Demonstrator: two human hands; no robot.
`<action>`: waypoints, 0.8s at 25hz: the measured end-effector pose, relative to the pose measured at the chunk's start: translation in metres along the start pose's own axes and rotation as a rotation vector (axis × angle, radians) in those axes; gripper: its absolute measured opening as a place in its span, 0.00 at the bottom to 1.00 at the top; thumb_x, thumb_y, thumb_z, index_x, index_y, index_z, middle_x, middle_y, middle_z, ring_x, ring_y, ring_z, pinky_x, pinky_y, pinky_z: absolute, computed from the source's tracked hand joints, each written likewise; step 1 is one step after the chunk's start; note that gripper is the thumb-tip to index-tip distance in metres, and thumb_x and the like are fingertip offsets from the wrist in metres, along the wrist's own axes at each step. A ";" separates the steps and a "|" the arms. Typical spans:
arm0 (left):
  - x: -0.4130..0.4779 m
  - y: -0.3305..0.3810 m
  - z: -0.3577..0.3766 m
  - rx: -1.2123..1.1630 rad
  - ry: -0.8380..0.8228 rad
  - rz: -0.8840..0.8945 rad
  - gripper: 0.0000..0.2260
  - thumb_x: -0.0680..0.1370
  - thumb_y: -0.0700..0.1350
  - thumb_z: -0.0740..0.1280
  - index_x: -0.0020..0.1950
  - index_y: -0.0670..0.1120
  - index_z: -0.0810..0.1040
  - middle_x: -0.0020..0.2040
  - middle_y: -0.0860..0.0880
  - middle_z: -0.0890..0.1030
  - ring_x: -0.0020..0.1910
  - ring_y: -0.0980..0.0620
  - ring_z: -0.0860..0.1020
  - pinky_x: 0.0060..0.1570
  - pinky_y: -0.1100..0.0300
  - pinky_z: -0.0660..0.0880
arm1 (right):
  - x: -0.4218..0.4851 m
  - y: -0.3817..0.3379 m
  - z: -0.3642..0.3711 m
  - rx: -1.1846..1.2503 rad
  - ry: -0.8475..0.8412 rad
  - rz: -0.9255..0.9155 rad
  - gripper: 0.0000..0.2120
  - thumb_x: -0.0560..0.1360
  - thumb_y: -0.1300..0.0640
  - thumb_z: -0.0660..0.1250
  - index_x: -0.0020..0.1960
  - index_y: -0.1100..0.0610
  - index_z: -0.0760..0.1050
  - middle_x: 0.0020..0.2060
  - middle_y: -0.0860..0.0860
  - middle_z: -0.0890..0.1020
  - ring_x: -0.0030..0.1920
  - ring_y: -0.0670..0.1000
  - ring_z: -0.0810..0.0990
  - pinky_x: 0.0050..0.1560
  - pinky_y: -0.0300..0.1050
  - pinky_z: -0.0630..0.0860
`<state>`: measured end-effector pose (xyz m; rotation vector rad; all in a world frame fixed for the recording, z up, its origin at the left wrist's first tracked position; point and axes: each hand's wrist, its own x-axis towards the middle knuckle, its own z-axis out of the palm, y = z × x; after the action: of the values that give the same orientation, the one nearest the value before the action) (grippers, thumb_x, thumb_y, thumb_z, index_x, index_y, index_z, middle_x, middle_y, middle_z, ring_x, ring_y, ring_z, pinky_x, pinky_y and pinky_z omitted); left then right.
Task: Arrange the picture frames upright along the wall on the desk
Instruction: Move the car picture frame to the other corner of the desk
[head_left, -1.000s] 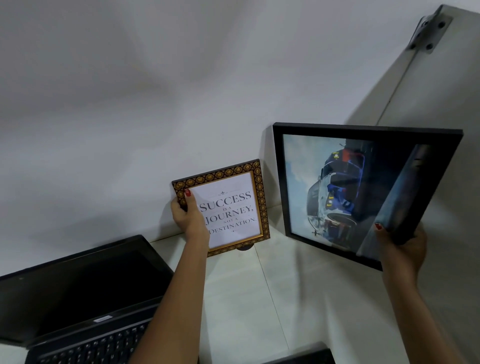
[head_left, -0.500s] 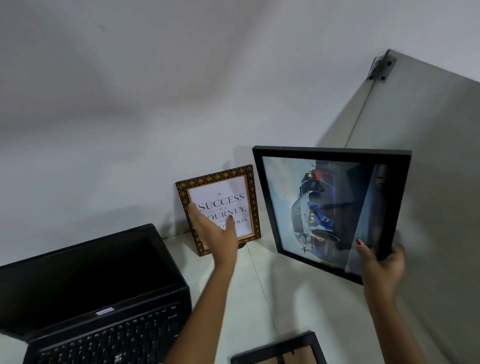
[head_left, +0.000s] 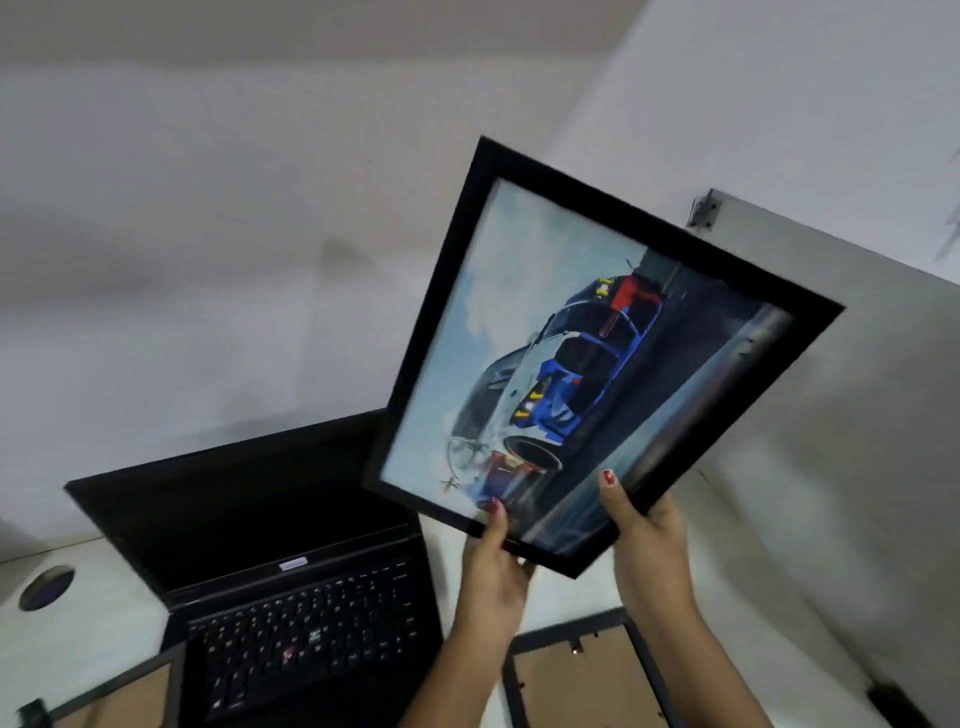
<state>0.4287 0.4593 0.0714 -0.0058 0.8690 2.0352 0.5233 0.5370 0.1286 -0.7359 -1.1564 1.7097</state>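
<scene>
White desk (head_left: 566, 597) below: left hand (head_left: 491, 564) and right hand (head_left: 647, 538) both grip a tilted black car frame (head_left: 587, 358) by its lower edge, which could slip onto the laptop (head_left: 291, 571) beneath.

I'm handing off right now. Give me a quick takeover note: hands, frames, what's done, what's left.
Left hand and right hand: both grip the lower edge of the black car-picture frame, held tilted in the air above the open laptop.
Two more frames lie face-down on the desk: one near the wrists, one at the bottom left corner.
No frame stands against the wall in this view.
Left: stand the car frame upright at the wall, then the two lying frames.
</scene>
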 end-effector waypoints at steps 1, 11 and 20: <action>-0.006 0.016 -0.008 -0.049 -0.008 0.077 0.48 0.50 0.56 0.81 0.66 0.41 0.71 0.62 0.40 0.78 0.61 0.41 0.76 0.56 0.48 0.77 | -0.013 0.000 0.010 -0.024 -0.086 0.026 0.25 0.60 0.49 0.76 0.52 0.58 0.74 0.44 0.48 0.85 0.46 0.48 0.82 0.44 0.38 0.79; -0.109 0.235 -0.153 0.131 0.272 0.687 0.11 0.65 0.38 0.73 0.43 0.47 0.75 0.32 0.56 0.84 0.39 0.58 0.80 0.48 0.64 0.75 | -0.096 -0.008 0.121 -0.082 -0.186 -0.159 0.42 0.66 0.73 0.68 0.69 0.45 0.51 0.65 0.51 0.67 0.57 0.48 0.75 0.58 0.41 0.76; -0.228 0.401 -0.330 0.562 0.475 0.728 0.15 0.70 0.27 0.65 0.43 0.47 0.76 0.31 0.58 0.84 0.32 0.61 0.82 0.35 0.69 0.79 | -0.244 0.055 0.296 -0.570 -0.297 -0.707 0.41 0.62 0.52 0.76 0.68 0.45 0.57 0.71 0.54 0.56 0.73 0.52 0.53 0.73 0.46 0.52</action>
<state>0.1668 -0.0405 0.1260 0.1668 1.9447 2.4000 0.3524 0.1939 0.1874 -0.3199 -1.8769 0.9077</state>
